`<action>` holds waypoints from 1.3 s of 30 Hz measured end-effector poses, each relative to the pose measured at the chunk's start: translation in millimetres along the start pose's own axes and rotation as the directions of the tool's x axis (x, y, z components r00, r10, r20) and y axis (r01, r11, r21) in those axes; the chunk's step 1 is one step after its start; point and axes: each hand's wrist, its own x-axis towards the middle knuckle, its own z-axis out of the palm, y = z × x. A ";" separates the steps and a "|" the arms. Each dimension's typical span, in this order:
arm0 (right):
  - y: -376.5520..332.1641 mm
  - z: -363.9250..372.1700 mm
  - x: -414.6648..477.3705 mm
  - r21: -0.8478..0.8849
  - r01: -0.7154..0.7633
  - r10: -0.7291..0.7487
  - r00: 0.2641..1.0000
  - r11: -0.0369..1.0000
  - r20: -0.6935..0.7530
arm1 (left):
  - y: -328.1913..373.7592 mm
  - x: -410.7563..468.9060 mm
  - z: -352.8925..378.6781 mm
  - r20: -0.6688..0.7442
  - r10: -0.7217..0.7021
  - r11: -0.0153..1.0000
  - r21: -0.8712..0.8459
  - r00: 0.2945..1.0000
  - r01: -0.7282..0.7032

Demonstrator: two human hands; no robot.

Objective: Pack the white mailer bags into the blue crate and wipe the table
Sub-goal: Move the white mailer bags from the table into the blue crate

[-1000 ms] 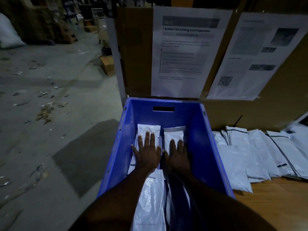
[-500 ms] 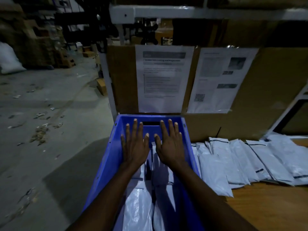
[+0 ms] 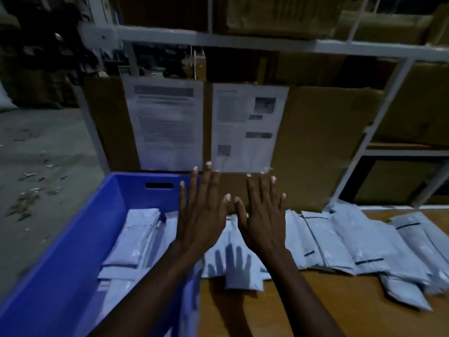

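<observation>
**Blue plastic crate partly loaded, both hands flat and holding nothing**

Orange-brown wooden tabletop fills the lower right, and the crate sits right up against its left edge. Further left is grey concrete floor littered with scraps. Behind the table there's a brown cardboard panel with two printed paper sheets stuck on it. A white metal shelf frame runs across the top with more cardboard behind it. Lighting is pretty dim, so the print on the sheets is unreadable.

Some white plastic mailer bags already lie flat inside the crate, laid along its length. A longer row of white mailer bags is fanned out, overlapping, on the table. It starts just beside the crate's right wall and runs off to the right.

Left hand hangs over the crate's far right corner, palm down, fingers straight and spread, nothing in it. Right hand is just beside it in the same pose, over the table bags nearest the crate, also gripping nothing. Neither hand seems to touch a bag: a hand-shaped shadow falls on the bag underneath them.
</observation>
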 end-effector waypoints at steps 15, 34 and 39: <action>263.7 57.2 -49.4 0.029 -0.125 0.104 0.916 0.992 0.387 | 179.0 -53.0 197.4 0.337 -0.126 0.989 -0.030 0.933 0.144; 366.1 112.3 -37.8 -0.071 -0.280 0.273 0.801 0.957 0.532 | 138.5 -76.5 316.3 0.388 -0.268 0.958 0.208 0.882 0.199; 361.6 118.4 -41.8 -0.069 -0.276 0.268 0.795 0.959 0.545 | 150.8 -79.5 323.1 0.385 -0.215 0.963 0.236 0.898 0.130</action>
